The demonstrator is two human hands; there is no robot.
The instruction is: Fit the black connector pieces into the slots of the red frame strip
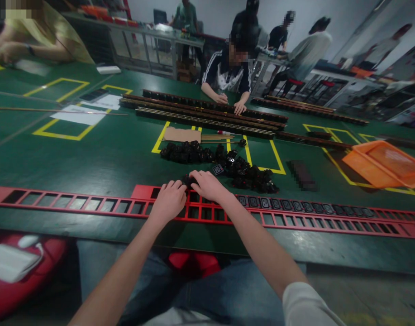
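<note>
- Small black part [187, 180] sits between the fingertips, over the back red strip [144, 192] near its left end.
- Right hand [207, 184]: fingers curled, apparently pinching the part. Left hand [169, 198]: fingers bent beside it; cannot tell whether they grip it too.
- Done, as far as visible: a run of black square pieces [286, 204] fills slots of the back strip, right of the right forearm.
- Left: bare slots show under and beside the right hand and toward the strip's far right end. Front red strip [102, 203], alongside, shows open slots along most of its length. Judged partway; exact count not readable.
- Stock: a loose heap of black pieces [241, 167] lies just behind the back strip, one square piece [218, 169] face up.
- Beyond: cardboard [182, 134], thin rods [217, 137], long dark bars [200, 114] near a co-worker's hands [240, 107]. Orange bin [380, 164] to the right, well apart.
- In the way: right forearm hides several slots; nothing else seems to block the strips.
</note>
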